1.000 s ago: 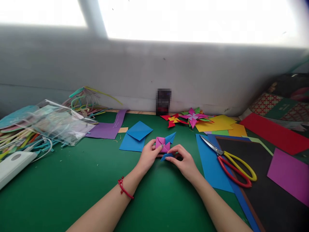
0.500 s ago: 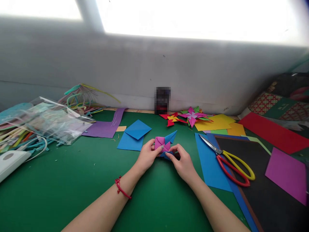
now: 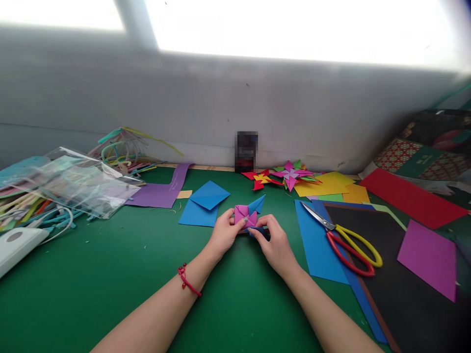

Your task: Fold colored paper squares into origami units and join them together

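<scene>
Between my hands is a folded paper piece with a pink pinwheel-like square and blue points. One blue point sticks out to the upper right. My left hand grips the pink part from the left, thumb on top. With thumb and index finger, my right hand pinches a blue flap at the lower right edge; its tip is partly hidden by the fingers. Beyond my left hand, two blue paper sheets overlap on the green table.
Scissors with red and yellow handles lie right, over blue paper and a black board. Folded paper stars lie at the back. A plastic bag, thin strips and a white device are left. Purple paper lies behind.
The right fingers have shifted slightly on the blue flap, which now looks turned more edge-on. The left hand keeps its hold. The view has shifted slightly.
</scene>
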Action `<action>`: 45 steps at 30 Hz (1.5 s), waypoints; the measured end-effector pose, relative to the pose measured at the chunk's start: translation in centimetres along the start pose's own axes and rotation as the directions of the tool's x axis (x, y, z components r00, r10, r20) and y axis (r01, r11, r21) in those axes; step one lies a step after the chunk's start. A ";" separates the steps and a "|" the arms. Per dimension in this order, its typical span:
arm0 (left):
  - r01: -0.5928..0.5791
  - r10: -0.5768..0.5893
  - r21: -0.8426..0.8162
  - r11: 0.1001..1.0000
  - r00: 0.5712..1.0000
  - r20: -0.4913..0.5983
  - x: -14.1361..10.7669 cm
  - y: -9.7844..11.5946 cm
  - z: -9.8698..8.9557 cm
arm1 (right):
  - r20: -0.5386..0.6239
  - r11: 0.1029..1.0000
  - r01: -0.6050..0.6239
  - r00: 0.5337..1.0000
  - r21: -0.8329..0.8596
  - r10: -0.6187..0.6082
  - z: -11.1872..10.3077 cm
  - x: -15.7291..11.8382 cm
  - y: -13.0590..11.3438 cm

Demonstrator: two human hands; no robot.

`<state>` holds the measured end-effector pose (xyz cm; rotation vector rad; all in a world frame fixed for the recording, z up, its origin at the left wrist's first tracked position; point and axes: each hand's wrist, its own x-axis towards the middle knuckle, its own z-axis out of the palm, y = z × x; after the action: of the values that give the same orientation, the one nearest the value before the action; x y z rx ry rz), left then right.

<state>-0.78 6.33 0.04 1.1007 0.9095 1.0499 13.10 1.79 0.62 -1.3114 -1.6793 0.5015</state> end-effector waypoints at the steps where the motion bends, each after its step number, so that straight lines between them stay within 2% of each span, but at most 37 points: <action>1: 0.006 -0.006 -0.015 1.000 1.000 -0.005 0.0 0.0 0.1 | -0.016 1.000 -0.019 1.000 0.003 0.019 0.1 0.0 0.1; 11: -0.027 0.022 -0.080 0.996 0.998 -0.066 -0.6 0.0 1.4 | -0.149 0.982 -0.190 0.970 0.011 0.190 0.4 -0.2 0.0; 20: -0.023 0.016 -0.103 0.994 0.998 -0.066 -0.6 0.0 1.4 | -0.181 0.965 -0.243 0.949 0.101 0.258 0.6 -0.3 0.1; 27: -0.049 0.045 -0.075 0.996 0.998 -0.045 -0.6 -0.1 1.4 | -0.214 0.973 -0.228 0.950 0.031 0.229 0.5 -0.3 0.0; 34: -0.065 0.063 -0.056 0.996 0.998 -0.025 -0.6 -0.2 1.4 | -0.186 0.975 -0.222 0.959 -0.012 0.216 0.2 -0.1 -0.1; 41: -0.060 0.058 -0.050 0.997 0.997 -0.045 -0.5 -0.3 1.3 | -0.185 0.992 -0.121 0.976 -0.027 0.114 -0.1 0.1 -0.7; 45: -0.135 0.135 -0.014 0.991 0.991 -0.013 -0.5 -0.1 1.3 | -0.183 0.993 -0.092 0.980 -0.070 0.078 -0.1 0.0 -0.9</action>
<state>0.38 5.46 0.26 1.1576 0.8446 1.1733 12.72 1.43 1.38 -1.4462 -1.5109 0.3580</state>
